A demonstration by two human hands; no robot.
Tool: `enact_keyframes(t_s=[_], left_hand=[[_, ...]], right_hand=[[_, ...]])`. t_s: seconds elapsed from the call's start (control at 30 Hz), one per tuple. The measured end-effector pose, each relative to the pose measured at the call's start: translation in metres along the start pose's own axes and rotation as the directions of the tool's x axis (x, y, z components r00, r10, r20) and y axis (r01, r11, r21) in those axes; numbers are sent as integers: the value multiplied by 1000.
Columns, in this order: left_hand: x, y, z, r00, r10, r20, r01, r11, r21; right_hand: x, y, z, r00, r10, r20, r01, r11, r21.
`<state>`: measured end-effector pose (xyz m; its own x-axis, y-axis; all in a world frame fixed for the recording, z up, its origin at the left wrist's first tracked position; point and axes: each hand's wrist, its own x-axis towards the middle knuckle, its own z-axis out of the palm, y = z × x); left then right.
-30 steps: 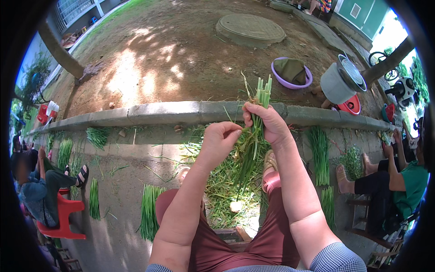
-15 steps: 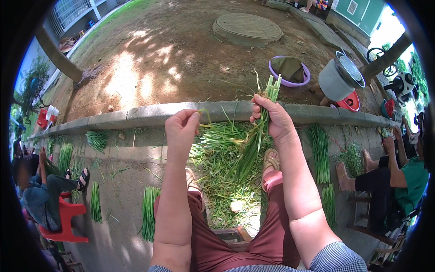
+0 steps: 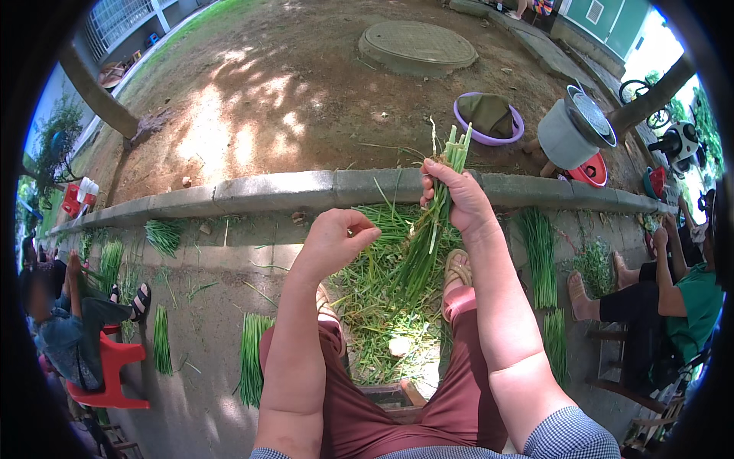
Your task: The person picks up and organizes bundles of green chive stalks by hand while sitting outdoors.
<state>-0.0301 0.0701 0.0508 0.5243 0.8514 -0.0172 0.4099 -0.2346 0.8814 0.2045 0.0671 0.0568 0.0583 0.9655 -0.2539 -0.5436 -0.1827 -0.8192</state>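
My right hand (image 3: pixel 456 191) is closed around a bunch of chives (image 3: pixel 419 256), its pale cut stems pointing up and away, the green leaves hanging down toward my feet. A few thin, dry strands stick out beside the stems. Left of the bunch, my left hand (image 3: pixel 336 241) hovers with loosely curled fingers. A small gap shows between thumb and forefinger, and nothing is visible in it. Below both hands, a heap of loose green leaves and trimmings (image 3: pixel 367 306) covers the ground between my sandalled feet.
Chive bundles lie on the paving, one by my left knee (image 3: pixel 254 359), another to the right (image 3: pixel 539 260). A concrete kerb (image 3: pixel 275 191) runs across ahead. Beyond it are a purple-rimmed basin (image 3: pixel 517 126) and grey bucket (image 3: pixel 567 138). Seated people work at both sides.
My left hand has dropped lower and turned toward the bunch; the green strand it pinched is no longer seen in it. My right hand has barely shifted with the chives.
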Motion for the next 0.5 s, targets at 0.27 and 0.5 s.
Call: enact_keyframes(t_s=[0.27, 0.5], left_hand=[[6, 5, 7, 966, -58, -254, -1, 975, -224], [14, 15, 9, 942, -165, -293, -85, 728, -681]], right_hand=[[-8, 0, 13, 993, 33, 117, -4, 971, -241], [-15, 13, 26, 919, 117, 377, 53, 910, -410]])
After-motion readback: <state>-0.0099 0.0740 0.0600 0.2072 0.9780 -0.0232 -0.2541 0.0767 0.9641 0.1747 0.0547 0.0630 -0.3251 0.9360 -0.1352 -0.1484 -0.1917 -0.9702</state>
